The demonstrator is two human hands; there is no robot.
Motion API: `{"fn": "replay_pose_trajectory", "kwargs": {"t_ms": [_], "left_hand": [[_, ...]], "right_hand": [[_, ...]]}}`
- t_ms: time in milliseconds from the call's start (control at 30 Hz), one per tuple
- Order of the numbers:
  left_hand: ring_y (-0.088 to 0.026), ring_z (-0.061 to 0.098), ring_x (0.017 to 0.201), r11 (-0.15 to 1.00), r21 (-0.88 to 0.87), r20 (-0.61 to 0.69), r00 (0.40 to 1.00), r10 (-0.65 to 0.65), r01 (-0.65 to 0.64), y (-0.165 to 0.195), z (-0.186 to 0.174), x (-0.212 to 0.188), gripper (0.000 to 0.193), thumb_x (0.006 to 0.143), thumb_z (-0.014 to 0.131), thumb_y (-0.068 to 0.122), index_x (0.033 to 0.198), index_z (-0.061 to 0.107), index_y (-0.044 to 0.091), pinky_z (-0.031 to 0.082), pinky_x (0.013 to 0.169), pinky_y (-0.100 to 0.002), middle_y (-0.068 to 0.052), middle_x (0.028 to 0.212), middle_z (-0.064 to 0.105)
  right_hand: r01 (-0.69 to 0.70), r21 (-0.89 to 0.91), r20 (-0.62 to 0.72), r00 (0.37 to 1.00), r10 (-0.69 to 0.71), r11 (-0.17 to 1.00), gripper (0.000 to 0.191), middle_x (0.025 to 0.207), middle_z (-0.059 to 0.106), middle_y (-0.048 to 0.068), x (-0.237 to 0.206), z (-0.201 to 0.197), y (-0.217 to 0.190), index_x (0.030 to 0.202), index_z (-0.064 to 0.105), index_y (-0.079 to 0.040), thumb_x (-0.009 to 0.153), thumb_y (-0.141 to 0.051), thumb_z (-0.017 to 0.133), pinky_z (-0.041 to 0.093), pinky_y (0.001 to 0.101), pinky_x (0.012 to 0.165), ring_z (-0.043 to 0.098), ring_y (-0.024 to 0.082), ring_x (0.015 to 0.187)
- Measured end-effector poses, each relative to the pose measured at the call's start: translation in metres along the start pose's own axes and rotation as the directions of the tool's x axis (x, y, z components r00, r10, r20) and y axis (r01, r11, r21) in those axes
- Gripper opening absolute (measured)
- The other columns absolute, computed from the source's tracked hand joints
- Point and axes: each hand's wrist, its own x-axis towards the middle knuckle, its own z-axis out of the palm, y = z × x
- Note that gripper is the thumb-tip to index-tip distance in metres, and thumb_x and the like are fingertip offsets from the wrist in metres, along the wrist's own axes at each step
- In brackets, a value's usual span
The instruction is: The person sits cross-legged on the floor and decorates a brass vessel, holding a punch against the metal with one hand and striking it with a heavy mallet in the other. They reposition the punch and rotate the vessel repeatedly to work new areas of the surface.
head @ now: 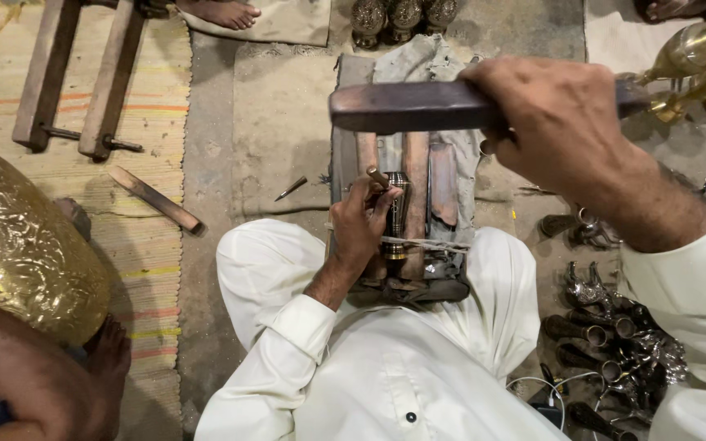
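Closest to the lens: right hand, clenched tight round the dark wooden handle of a hammer, raised above the block. Lower, on the block itself: left hand, fingers pinched shut on a thin punch, tip set against the side of a small metal tube. Tube lay lengthwise in a groove of the block, tied down by a pale cord across its near end.

Looked like the striking step of surface work on the tube, punch placed and hammer lifted. Called, by that reading, for a square blow on the punch head, with the left fingers kept steady and clear.

Block: worn brown wooden strips, long and flat, resting across the lap in white cloth, with a grey rag crumpled over its far end. Tube: dark, ribbed, dull shine.

Left of the block: a small pointed tool on bare concrete, then a flat wooden strip on a striped woven mat, and a big golden embossed vessel beside another person's arm. Right of the block: a heap of dark and silvery metal parts; further up, polished brass pieces.
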Motion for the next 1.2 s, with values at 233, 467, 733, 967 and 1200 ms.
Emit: {"fn": "replay_pose_trajectory", "kwargs": {"t_ms": [233, 467, 733, 967, 1200], "left_hand": [[-0.028, 0.077, 0.078, 0.992, 0.061, 0.113, 0.988, 0.102, -0.109, 0.003, -0.004, 0.012, 0.038, 0.092, 0.078, 0.015, 0.125, 0.062, 0.006, 0.06, 0.062, -0.04, -0.012, 0.093, 0.077], [-0.025, 0.078, 0.078, 0.982, 0.018, 0.325, 0.93, 0.173, -0.189, -0.004, -0.006, 0.038, 0.032, 0.092, 0.079, 0.015, 0.121, 0.065, 0.012, 0.061, 0.064, -0.038, -0.009, 0.094, 0.079], [-0.028, 0.076, 0.075, 0.959, 0.118, 0.512, 0.843, 0.165, -0.259, 0.002, -0.007, 0.055, 0.035, 0.087, 0.079, 0.007, 0.119, 0.067, 0.012, 0.059, 0.066, -0.043, -0.011, 0.087, 0.077], [-0.029, 0.076, 0.077, 0.938, 0.026, 0.594, 0.76, 0.263, -0.345, 0.007, -0.006, 0.068, 0.035, 0.086, 0.078, 0.007, 0.118, 0.067, 0.011, 0.059, 0.069, -0.043, -0.01, 0.089, 0.078], [-0.033, 0.074, 0.077, 0.912, 0.097, 0.665, 0.708, 0.239, -0.399, 0.004, -0.007, 0.069, 0.042, 0.083, 0.08, 0.008, 0.123, 0.068, 0.012, 0.058, 0.067, -0.046, -0.012, 0.087, 0.077]], "right_hand": [[0.054, -0.298, 0.416, 0.906, 0.078, 0.953, 0.035, 0.091, 0.075, 0.004, -0.019, 0.005, 0.002, 0.127, 0.067, -0.015, 0.092, -0.013, 0.069, 0.053, 0.0306, 0.053, 0.068, 0.014, 0.064], [-0.26, -0.198, 0.488, 0.81, 0.325, 0.945, 0.033, 0.085, 0.072, 0.006, -0.051, 0.006, 0.014, 0.128, 0.065, -0.014, 0.095, -0.016, 0.069, 0.052, 0.0354, 0.062, 0.067, 0.019, 0.066], [-0.468, -0.08, 0.491, 0.749, 0.444, 0.88, 0.043, 0.086, 0.074, 0.007, -0.107, 0.027, 0.015, 0.128, 0.064, -0.015, 0.086, -0.014, 0.072, 0.056, 0.0402, 0.071, 0.07, 0.023, 0.071], [-0.624, 0.011, 0.402, 0.718, 0.568, 0.781, 0.047, 0.091, 0.074, 0.013, -0.145, 0.044, -0.002, 0.126, 0.064, -0.014, 0.08, -0.015, 0.076, 0.056, 0.0454, 0.076, 0.073, 0.031, 0.081], [-0.711, -0.078, 0.488, 0.584, 0.649, 0.699, 0.053, 0.084, 0.074, 0.016, -0.166, 0.058, -0.024, 0.13, 0.064, -0.015, 0.08, -0.016, 0.08, 0.055, 0.0499, 0.074, 0.072, 0.038, 0.078]]}}
